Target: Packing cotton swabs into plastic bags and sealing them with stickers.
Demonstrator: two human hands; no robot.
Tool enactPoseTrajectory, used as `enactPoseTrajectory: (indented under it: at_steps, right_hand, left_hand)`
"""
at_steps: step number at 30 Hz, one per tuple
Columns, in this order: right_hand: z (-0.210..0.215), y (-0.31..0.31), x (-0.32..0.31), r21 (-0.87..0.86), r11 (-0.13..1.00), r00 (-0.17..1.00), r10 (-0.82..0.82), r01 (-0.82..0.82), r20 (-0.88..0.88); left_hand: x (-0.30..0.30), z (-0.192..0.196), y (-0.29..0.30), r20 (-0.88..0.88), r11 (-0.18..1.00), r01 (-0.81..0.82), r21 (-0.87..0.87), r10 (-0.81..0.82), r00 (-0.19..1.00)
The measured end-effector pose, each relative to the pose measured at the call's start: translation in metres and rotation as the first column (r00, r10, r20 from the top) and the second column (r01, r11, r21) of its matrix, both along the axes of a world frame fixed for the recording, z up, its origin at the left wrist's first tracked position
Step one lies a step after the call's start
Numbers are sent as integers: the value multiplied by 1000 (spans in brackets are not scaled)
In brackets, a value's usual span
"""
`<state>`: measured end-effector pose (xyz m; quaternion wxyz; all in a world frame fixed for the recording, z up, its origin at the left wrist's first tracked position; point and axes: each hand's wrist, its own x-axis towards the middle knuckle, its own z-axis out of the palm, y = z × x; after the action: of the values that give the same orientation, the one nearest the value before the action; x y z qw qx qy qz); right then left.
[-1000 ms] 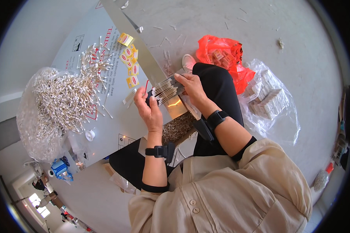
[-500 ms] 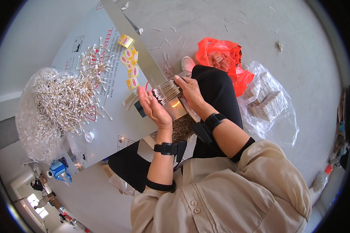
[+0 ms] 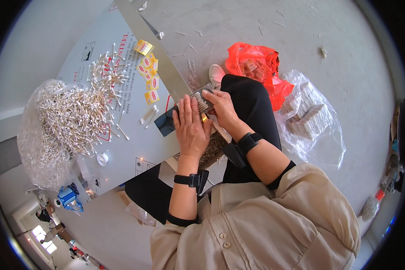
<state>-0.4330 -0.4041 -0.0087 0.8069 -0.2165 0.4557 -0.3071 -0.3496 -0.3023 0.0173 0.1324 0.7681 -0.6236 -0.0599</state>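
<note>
My left hand (image 3: 191, 128) lies flat, fingers together, pressed against the side of a bundle of cotton swabs (image 3: 201, 99). My right hand (image 3: 221, 108) grips the same bundle from the other side, just above my lap at the table edge. Only the swab tips show between the two hands. A small dark blue box (image 3: 163, 125) lies on the table right beside my left hand. Both wrists wear black bands.
A large heap of loose cotton swabs (image 3: 69, 119) spreads over a clear bag on the grey table (image 3: 135, 144). Small yellow packets (image 3: 148, 76) lie near the table edge. On the floor sit an orange bag (image 3: 256, 67) and a clear bag of packed boxes (image 3: 310, 117).
My left hand has turned from gripping the bundle's end to lying flat against its side, and the bundle has shifted slightly toward my lap.
</note>
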Motion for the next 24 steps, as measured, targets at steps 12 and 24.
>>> enactPoseTrajectory:
  at_steps: [12, 24]
  right_hand:
    - [-3, 2, -2, -6, 998, 986, 55, -56, -156]
    - [-15, 8, -10, 159, 986, 985, -72, 47, 155]
  left_hand:
    - [2, 4, -1, -16, 998, -12, 64, 14, 1000]
    - [7, -15, -9, -769, 793, -500, -347, 64, 636]
